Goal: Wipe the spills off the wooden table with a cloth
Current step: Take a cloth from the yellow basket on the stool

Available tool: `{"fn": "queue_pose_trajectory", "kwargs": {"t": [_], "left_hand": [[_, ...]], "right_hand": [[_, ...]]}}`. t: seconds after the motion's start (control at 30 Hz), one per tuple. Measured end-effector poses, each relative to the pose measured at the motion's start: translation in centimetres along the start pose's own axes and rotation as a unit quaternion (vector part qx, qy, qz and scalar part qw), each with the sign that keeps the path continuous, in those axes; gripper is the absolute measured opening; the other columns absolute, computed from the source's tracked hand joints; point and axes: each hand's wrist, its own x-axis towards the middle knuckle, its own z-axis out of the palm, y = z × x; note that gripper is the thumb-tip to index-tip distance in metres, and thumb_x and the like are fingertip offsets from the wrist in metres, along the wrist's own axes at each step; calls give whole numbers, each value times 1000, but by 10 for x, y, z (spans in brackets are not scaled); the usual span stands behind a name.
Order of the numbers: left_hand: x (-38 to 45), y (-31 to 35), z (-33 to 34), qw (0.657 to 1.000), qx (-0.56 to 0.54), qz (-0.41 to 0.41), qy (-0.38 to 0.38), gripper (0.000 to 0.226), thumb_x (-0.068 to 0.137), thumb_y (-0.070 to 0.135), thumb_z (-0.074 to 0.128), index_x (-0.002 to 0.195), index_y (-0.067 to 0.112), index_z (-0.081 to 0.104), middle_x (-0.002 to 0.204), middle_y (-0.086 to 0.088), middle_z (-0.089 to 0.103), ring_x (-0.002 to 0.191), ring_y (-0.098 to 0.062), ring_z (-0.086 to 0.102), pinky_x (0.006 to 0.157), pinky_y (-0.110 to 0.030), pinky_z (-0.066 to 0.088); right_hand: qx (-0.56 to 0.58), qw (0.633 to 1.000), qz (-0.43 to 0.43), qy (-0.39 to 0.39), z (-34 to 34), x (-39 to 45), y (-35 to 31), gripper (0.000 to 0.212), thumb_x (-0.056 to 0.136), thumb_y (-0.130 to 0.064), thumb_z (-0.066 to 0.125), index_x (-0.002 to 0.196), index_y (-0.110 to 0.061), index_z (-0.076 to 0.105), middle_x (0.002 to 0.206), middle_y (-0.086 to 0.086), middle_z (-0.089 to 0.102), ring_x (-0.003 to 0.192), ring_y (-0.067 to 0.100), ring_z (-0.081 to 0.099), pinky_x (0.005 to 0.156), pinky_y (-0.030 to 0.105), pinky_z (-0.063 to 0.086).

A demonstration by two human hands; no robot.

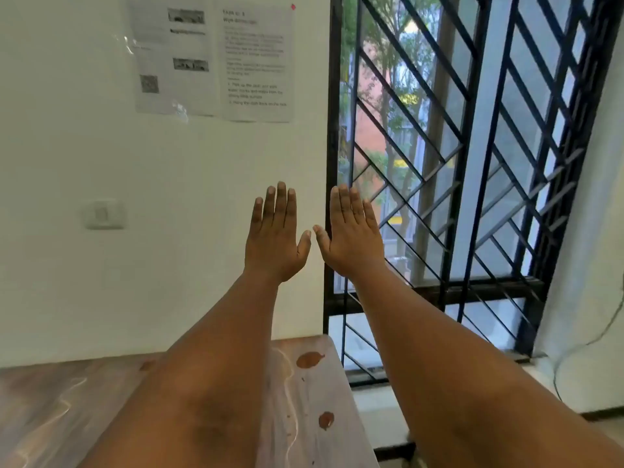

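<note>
- Hands were raised side by side in front of the wall and window, backs toward the camera, both arms stretched forward above the table.
- Left hand was spread flat, fingers straight and close together, thumb angled out to the right, holding nothing.
- Right hand was likewise flat and wide, fingers straight, thumb angled out to the left, holding nothing; the two thumb tips were near each other but apart.
- Wooden table lay at the bottom of the view, its far edge against the white wall and its right end just beside the window.
- Brown spills sat on the right part of the table: a larger blotch near the far edge, a smaller one nearer the camera, and tiny specks between them.
- Another small brown mark showed near the far edge, just left of the left forearm.
- Pale wavy streaks ran across the table surface.
- Cloth could not be seen in this view.
- Printed sheets were taped high on the wall, and a white switch plate sat lower to the left.
- Black diagonal window grille filled the right side, with trees blurred beyond it.
</note>
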Motion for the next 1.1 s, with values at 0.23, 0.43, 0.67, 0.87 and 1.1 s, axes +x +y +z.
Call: {"fn": "queue_pose_trajectory", "kwargs": {"t": [0.23,0.43,0.67,0.87,1.1], "left_hand": [[-85,52,44,989,-84,48,-114,75,95,45,28,151,2,2,159,-18,-4,146,-29,-10,117,-42,-13],[-164,121,69,968,-119,72,-208,74,94,44,25,150,3,3,159,-16,-4,146,-31,-7,116,-41,-16],[-230,223,72,935,-143,116,-303,72,98,51,18,150,7,-8,157,-13,-17,141,-26,-26,110,-36,-26],[-267,340,64,898,-178,136,-378,72,99,50,20,149,8,-11,158,-13,-16,143,-24,-23,113,-38,-22],[-266,442,59,873,-165,164,-429,72,98,50,15,150,7,-10,159,-13,-16,145,-25,-20,113,-41,-20]], "right_hand": [[-21,990,67,-123,31,-96,19,73,101,-49,23,152,-7,-8,161,10,-11,147,22,-15,117,38,-14],[-23,972,103,-211,43,-195,48,73,101,-50,23,152,-8,-9,161,9,-12,146,22,-16,116,36,-16],[-22,943,150,-296,27,-309,115,74,100,-52,23,153,-10,-7,161,9,-10,147,22,-15,115,36,-15],[-30,917,164,-361,-10,-397,197,71,100,-51,21,154,-11,-3,162,8,-5,147,21,-11,113,34,-16],[-43,896,199,-394,-43,-451,288,74,100,-55,17,154,-9,-3,162,11,-3,148,23,-9,116,38,-10]]}}
